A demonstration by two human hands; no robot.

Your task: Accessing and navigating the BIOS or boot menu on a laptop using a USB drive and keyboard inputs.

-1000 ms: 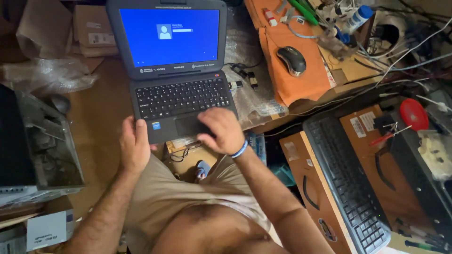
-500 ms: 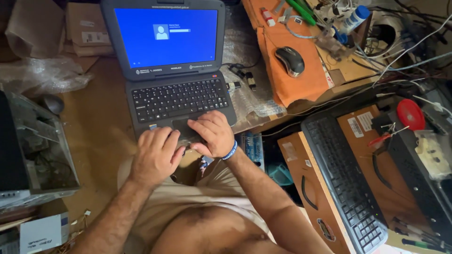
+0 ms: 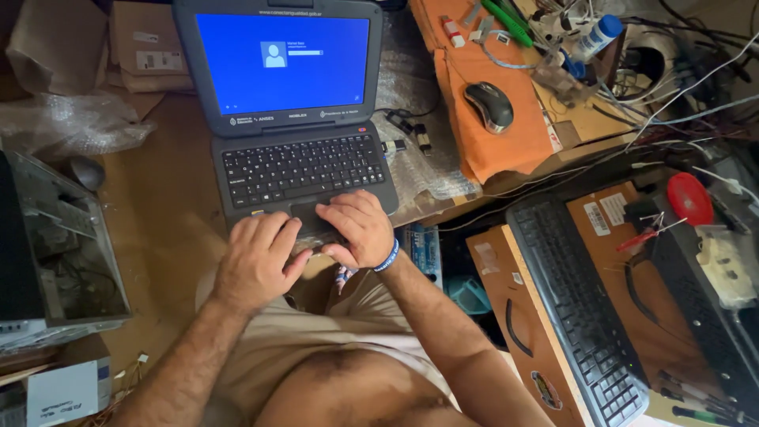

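A dark grey laptop (image 3: 294,162) stands open on the wooden desk, its screen (image 3: 282,63) blue with a login picture. My left hand (image 3: 254,261) lies on the laptop's front edge, left of the touchpad, fingers spread and flat. My right hand (image 3: 356,228), with a blue wristband, rests on the touchpad area, its fingers curled down onto it. Both hands touch each other at the front lip of the laptop. Neither hand holds anything.
A black mouse (image 3: 489,106) lies on an orange cloth (image 3: 490,119) to the right. A black keyboard (image 3: 581,312) rests on a brown board lower right, beside tangled cables and a red disc (image 3: 689,198). An open computer case (image 3: 59,253) stands left; bubble wrap (image 3: 67,122) and cardboard boxes behind.
My left hand has moved from the laptop's left side onto its front edge beside my right hand. The right hand stays on the touchpad. The view has shifted slightly.
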